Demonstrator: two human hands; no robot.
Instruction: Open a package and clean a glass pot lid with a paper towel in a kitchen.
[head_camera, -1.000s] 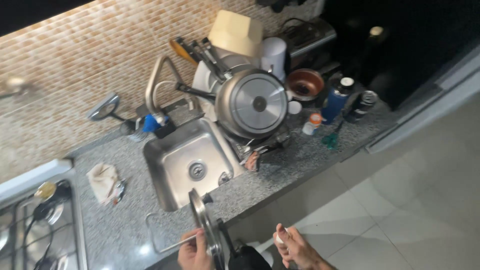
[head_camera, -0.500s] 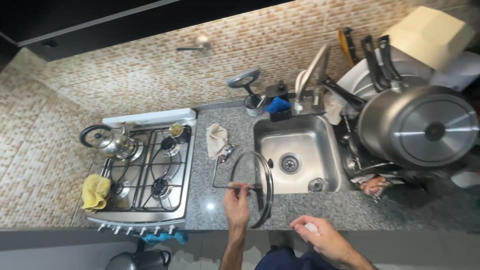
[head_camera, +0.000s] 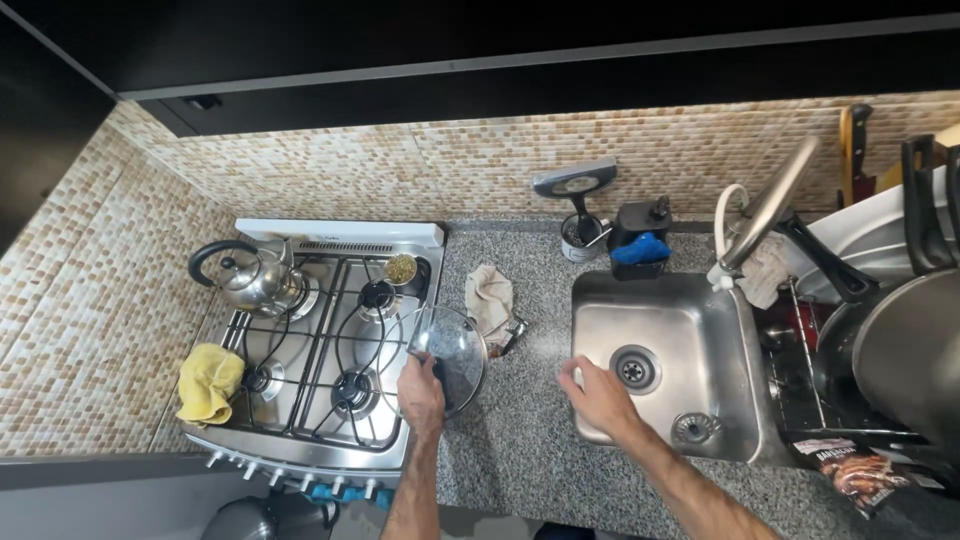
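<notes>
My left hand grips a round glass pot lid with a metal rim, held tilted over the right edge of the gas stove and the speckled granite counter. My right hand is open, fingers spread, resting on the left rim of the steel sink. It holds nothing.
A steel kettle sits on the stove's back left burner, a yellow cloth at its left edge. A crumpled rag lies by the lid. A dish rack with pans stands right of the sink, near the curved tap.
The view has swung from the sink and rack leftward to the stove. My left hand has carried the lid left over the stove's edge. My right hand has come to rest on the sink rim.
</notes>
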